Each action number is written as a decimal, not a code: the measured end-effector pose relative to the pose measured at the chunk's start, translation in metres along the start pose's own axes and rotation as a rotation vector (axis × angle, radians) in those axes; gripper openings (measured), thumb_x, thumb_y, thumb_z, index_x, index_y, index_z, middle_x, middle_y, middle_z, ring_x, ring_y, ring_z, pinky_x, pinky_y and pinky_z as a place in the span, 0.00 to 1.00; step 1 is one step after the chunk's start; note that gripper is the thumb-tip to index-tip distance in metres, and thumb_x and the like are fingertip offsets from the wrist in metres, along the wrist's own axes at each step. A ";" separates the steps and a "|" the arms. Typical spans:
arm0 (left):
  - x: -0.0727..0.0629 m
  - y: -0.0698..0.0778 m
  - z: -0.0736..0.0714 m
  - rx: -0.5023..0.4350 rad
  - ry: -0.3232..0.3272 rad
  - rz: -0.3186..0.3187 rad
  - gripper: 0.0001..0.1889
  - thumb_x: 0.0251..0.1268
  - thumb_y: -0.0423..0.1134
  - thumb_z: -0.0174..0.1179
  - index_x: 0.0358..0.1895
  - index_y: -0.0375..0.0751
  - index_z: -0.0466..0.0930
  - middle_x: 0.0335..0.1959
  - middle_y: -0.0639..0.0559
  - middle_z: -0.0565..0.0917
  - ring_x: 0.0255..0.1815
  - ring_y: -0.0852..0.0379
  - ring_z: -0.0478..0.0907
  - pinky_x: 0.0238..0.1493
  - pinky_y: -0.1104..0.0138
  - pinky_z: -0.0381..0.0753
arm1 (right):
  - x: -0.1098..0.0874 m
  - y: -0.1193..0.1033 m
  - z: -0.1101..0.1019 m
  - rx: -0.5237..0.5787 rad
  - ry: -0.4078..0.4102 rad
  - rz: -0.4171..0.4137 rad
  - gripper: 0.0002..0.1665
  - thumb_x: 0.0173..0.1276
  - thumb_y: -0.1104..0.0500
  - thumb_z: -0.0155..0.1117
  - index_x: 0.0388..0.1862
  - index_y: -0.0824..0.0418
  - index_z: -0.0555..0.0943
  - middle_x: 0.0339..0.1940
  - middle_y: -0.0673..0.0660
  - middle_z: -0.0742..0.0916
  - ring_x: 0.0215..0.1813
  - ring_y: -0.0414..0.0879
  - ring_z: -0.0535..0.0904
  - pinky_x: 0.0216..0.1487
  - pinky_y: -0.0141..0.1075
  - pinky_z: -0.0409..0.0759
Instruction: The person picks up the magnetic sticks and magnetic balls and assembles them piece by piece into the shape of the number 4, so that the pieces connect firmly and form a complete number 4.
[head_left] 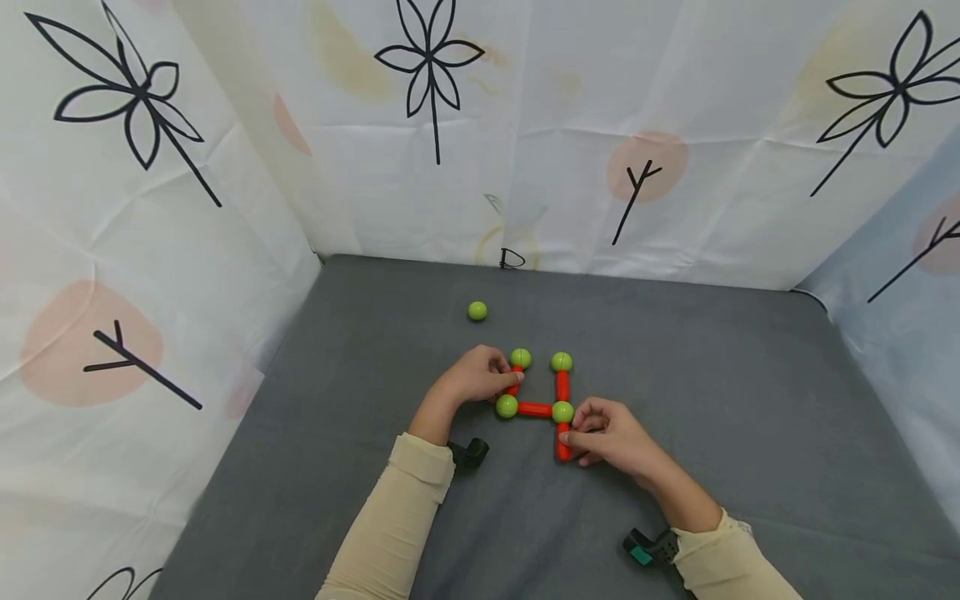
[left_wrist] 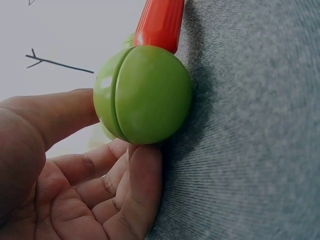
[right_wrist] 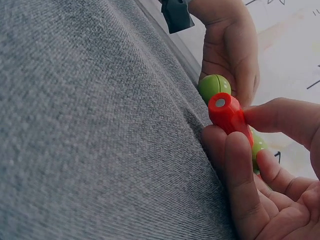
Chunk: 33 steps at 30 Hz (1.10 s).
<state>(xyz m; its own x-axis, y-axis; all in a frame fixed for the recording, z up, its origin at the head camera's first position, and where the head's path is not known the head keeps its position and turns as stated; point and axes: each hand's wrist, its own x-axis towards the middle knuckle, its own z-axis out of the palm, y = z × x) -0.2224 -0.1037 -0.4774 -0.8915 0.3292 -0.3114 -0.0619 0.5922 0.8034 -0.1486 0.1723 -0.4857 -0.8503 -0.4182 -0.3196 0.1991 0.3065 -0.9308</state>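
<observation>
Red rods and green balls form a joined figure on the grey cloth. My left hand (head_left: pixel 477 375) pinches the upper left red rod (head_left: pixel 514 388), between a far green ball (head_left: pixel 521 358) and the corner green ball (head_left: pixel 507 407). A level red rod (head_left: pixel 535 410) links that corner to another green ball (head_left: pixel 562 412). From there one red rod (head_left: pixel 562 386) runs up to a green ball (head_left: pixel 561 362). My right hand (head_left: pixel 607 432) pinches the lower red rod (right_wrist: pixel 230 114), whose free end shows a small silvery disc in the right wrist view.
A loose green ball (head_left: pixel 477 311) lies apart, near the back of the grey cloth (head_left: pixel 712 375). White patterned fabric (head_left: pixel 570 100) hangs at the back and both sides. Each wrist carries a dark strap device (head_left: pixel 652 547).
</observation>
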 end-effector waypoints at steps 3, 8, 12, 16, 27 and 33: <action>0.001 0.000 0.001 0.000 0.004 0.001 0.14 0.76 0.49 0.66 0.40 0.41 0.84 0.20 0.53 0.80 0.22 0.57 0.75 0.27 0.66 0.74 | 0.001 0.000 0.000 0.004 0.004 0.007 0.19 0.70 0.59 0.76 0.44 0.68 0.76 0.32 0.56 0.88 0.34 0.47 0.87 0.37 0.44 0.91; 0.002 0.000 0.001 0.002 0.020 -0.001 0.13 0.76 0.49 0.66 0.39 0.41 0.85 0.20 0.53 0.80 0.21 0.57 0.74 0.27 0.66 0.74 | 0.003 -0.001 -0.001 0.009 0.010 0.011 0.19 0.69 0.60 0.78 0.39 0.66 0.74 0.31 0.57 0.89 0.34 0.46 0.89 0.36 0.43 0.90; 0.003 0.000 0.003 0.012 0.044 0.000 0.13 0.76 0.49 0.66 0.39 0.42 0.87 0.18 0.54 0.77 0.20 0.58 0.72 0.25 0.66 0.72 | 0.006 0.000 -0.003 0.002 0.007 0.001 0.19 0.69 0.60 0.78 0.38 0.65 0.73 0.31 0.57 0.89 0.35 0.46 0.90 0.36 0.43 0.90; 0.004 0.000 0.005 0.022 0.078 0.018 0.14 0.76 0.49 0.66 0.43 0.41 0.89 0.20 0.54 0.79 0.22 0.58 0.73 0.27 0.66 0.73 | 0.010 0.000 -0.006 0.000 0.010 -0.010 0.18 0.69 0.61 0.77 0.37 0.65 0.73 0.31 0.56 0.90 0.34 0.45 0.89 0.36 0.42 0.90; 0.006 -0.002 0.001 -0.032 0.169 0.054 0.14 0.75 0.50 0.68 0.49 0.42 0.86 0.35 0.49 0.86 0.32 0.54 0.80 0.35 0.64 0.79 | 0.017 -0.002 -0.008 0.028 0.013 -0.018 0.15 0.71 0.63 0.74 0.37 0.65 0.74 0.28 0.56 0.89 0.32 0.43 0.89 0.35 0.40 0.90; 0.005 -0.005 -0.013 -0.151 0.428 0.120 0.19 0.74 0.47 0.69 0.58 0.38 0.84 0.43 0.45 0.88 0.41 0.49 0.85 0.45 0.55 0.86 | 0.018 -0.005 -0.006 0.020 0.004 -0.032 0.16 0.71 0.62 0.75 0.36 0.65 0.73 0.28 0.55 0.88 0.32 0.44 0.89 0.35 0.40 0.90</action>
<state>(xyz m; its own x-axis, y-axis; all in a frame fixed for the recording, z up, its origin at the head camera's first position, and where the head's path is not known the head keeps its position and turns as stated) -0.2318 -0.1147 -0.4768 -0.9993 0.0369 -0.0003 0.0162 0.4446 0.8956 -0.1679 0.1682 -0.4863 -0.8584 -0.4241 -0.2887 0.1813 0.2757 -0.9440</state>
